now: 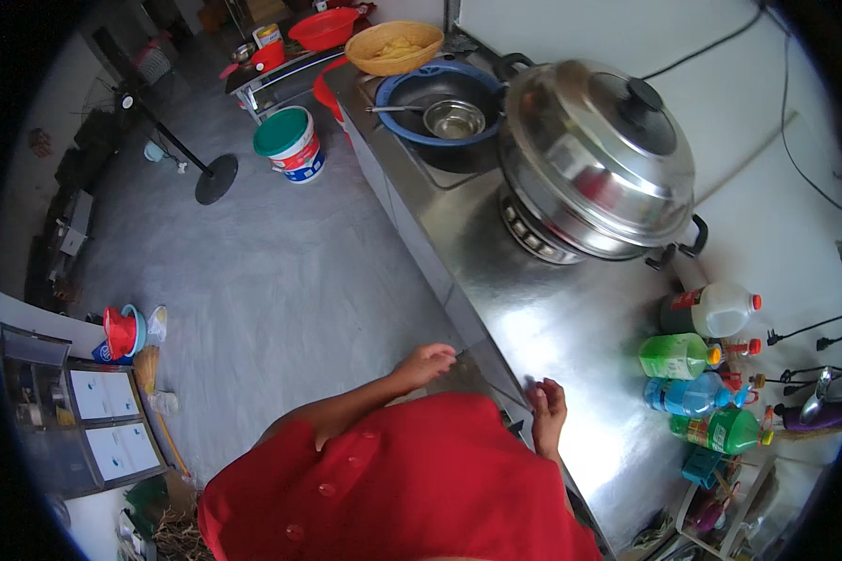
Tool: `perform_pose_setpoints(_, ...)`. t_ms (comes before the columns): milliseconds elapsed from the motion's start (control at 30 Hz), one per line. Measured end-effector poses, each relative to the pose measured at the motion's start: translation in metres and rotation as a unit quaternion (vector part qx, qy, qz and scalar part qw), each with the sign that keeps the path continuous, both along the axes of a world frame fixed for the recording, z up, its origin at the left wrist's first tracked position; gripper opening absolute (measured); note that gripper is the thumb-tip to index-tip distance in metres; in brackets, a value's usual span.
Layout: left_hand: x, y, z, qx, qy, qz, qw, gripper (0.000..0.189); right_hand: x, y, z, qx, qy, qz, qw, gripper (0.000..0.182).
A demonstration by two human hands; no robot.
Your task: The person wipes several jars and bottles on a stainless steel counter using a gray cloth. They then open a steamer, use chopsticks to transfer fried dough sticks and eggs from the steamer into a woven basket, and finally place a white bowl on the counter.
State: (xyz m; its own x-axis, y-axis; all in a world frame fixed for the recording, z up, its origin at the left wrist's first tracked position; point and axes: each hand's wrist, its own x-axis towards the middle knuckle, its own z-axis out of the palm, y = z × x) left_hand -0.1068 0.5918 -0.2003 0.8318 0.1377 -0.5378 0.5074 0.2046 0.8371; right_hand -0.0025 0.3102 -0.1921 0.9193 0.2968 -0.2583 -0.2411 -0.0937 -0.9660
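My left hand (pixel 425 366) hangs in the air over the floor beside the counter, its fingers loosely bent and holding nothing. Over the near edge of the stainless steel counter (pixel 505 301) is my right hand (pixel 549 411), fingers apart and holding nothing; whether it touches the metal I cannot tell. Farther up the counter a large lidded steel steamer pot (pixel 568 161) stands on a stove burner (pixel 533 231). Beyond it, a blue-rimmed basin (pixel 393 126) holds a small metal bowl (pixel 453 120) and a utensil handle. A wicker basket (pixel 365 52) with yellowish food sits at the far end.
Several plastic bottles, among them a green one (pixel 726 430) and a blue one (pixel 684 396), line the counter's wall side. A lidded bucket (pixel 291 147) and a stand with a round base (pixel 217 179) are on the floor. A broom (pixel 147 368) leans at the left.
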Motion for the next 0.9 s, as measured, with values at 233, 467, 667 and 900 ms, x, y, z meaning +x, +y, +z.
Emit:
perform_pose_setpoints(233,-0.035,0.122,0.028,-0.012,0.000,0.128,0.992,0.036,0.000,0.136,0.066,-0.104,-0.107,0.157,0.976,0.028)
perform_pose_setpoints(467,-0.014,0.163,0.022,-0.068,0.013,0.136,0.988,0.034,0.114,0.165,0.243,-0.145,-0.361,0.066,0.919,0.024)
perform_pose_setpoints(667,0.027,0.208,0.030,-0.070,-0.002,0.132,0.989,0.035,0.218,0.190,0.366,-0.317,-0.465,0.060,0.824,0.039)
perform_pose_setpoints(900,0.056,0.258,0.058,-0.009,-0.012,0.203,0.979,0.036,0.299,0.239,0.394,-0.526,-0.442,0.124,0.716,0.062)
